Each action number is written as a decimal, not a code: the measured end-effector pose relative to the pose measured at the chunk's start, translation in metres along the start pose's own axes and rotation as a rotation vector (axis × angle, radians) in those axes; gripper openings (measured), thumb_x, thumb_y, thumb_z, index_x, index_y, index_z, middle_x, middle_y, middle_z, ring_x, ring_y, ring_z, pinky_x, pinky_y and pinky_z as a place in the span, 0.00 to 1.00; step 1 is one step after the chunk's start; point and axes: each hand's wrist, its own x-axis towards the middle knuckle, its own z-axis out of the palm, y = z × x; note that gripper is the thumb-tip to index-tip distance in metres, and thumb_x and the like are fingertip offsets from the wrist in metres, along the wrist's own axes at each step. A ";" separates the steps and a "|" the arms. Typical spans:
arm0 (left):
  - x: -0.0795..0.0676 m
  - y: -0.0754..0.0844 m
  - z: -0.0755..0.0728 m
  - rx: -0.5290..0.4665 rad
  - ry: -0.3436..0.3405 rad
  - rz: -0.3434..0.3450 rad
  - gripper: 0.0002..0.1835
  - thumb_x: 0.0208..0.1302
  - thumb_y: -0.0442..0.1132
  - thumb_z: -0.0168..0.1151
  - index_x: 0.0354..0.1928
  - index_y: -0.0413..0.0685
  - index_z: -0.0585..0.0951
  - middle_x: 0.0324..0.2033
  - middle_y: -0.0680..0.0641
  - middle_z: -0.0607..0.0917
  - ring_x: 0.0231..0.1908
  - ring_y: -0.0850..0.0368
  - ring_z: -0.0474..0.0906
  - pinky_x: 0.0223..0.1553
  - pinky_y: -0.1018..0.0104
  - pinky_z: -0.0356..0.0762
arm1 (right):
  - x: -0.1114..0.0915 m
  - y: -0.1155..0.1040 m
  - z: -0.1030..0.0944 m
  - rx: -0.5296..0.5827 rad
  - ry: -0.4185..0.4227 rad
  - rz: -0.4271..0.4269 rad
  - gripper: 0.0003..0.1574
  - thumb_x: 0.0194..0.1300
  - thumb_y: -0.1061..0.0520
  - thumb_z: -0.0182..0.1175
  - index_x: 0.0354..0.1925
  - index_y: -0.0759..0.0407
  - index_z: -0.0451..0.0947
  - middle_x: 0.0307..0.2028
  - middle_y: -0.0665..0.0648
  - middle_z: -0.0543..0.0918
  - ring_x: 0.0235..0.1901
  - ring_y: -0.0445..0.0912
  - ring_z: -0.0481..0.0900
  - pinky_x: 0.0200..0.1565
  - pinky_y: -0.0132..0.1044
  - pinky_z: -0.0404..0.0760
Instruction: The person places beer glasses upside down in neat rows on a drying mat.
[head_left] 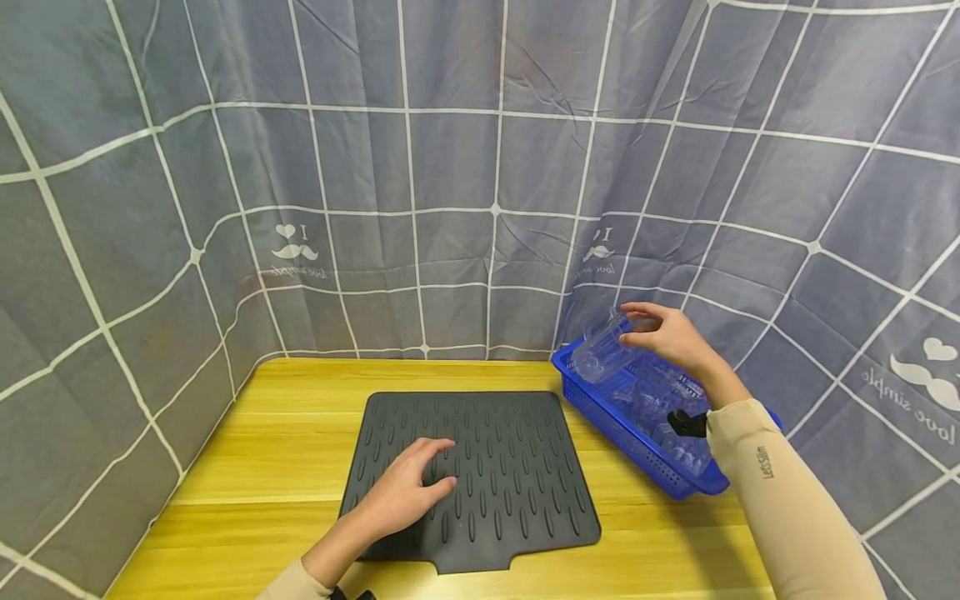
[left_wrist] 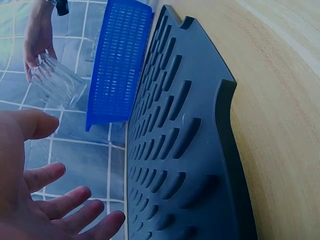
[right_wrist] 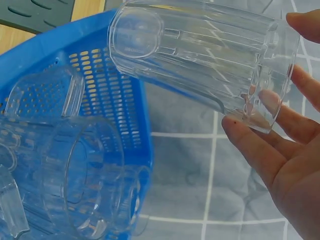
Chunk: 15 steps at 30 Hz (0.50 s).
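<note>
A clear, ribbed drinking glass is tilted over the far end of the blue basket. My right hand grips it near its rim, thumb on one side and fingers on the other, as the right wrist view shows. Inside the basket lie several more clear glasses, some with handles. My left hand hovers over the dark grey drying mat, fingers spread and slightly bent, holding nothing. In the left wrist view the left palm faces toward the basket side.
The mat lies flat on a yellow wooden table, with the basket close along its right side. A grey curtain with white lines hangs around the back and both sides, close behind the basket.
</note>
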 end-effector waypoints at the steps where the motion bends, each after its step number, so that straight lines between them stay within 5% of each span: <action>1: 0.000 0.000 0.000 0.002 -0.004 -0.003 0.29 0.60 0.63 0.54 0.62 0.66 0.67 0.57 0.57 0.71 0.56 0.55 0.70 0.49 0.51 0.72 | -0.002 -0.002 0.000 0.005 -0.002 -0.011 0.40 0.54 0.52 0.68 0.63 0.54 0.66 0.59 0.63 0.71 0.57 0.59 0.70 0.52 0.55 0.72; 15: 0.002 -0.001 0.000 -0.008 -0.023 -0.018 0.30 0.59 0.63 0.54 0.63 0.67 0.66 0.58 0.57 0.70 0.57 0.55 0.69 0.50 0.50 0.71 | -0.026 -0.022 0.015 0.149 -0.028 -0.175 0.38 0.56 0.55 0.66 0.63 0.54 0.66 0.59 0.63 0.71 0.55 0.59 0.71 0.44 0.34 0.78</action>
